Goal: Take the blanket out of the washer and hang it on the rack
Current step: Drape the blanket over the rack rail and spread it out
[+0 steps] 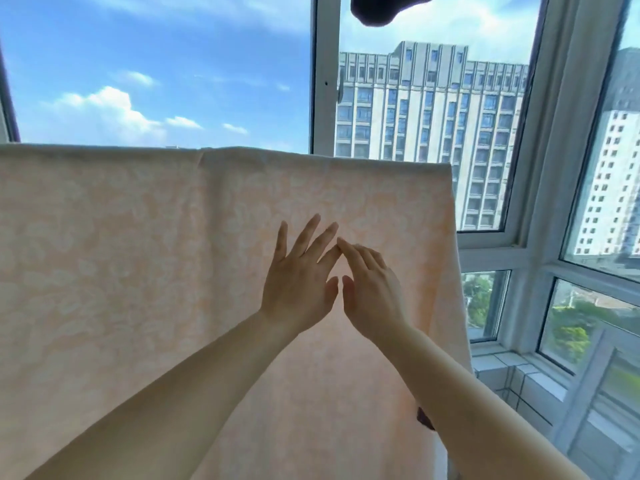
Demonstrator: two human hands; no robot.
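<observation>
A pale peach blanket (138, 254) with a faint white floral pattern hangs draped over a horizontal line; its folded top edge runs across the view and hides the rack beneath. Its right edge drops down beside the window. My left hand (299, 277) lies flat against the cloth with fingers spread, holding nothing. My right hand (372, 289) is flat beside it, fingers together, its fingertips touching the left hand's fingertips. The washer is not in view.
Behind the blanket stand large windows with a white frame (323, 81) and tall buildings outside. A dark item (381, 8) hangs at the top edge. A tiled white sill (512, 372) runs under the right-hand windows.
</observation>
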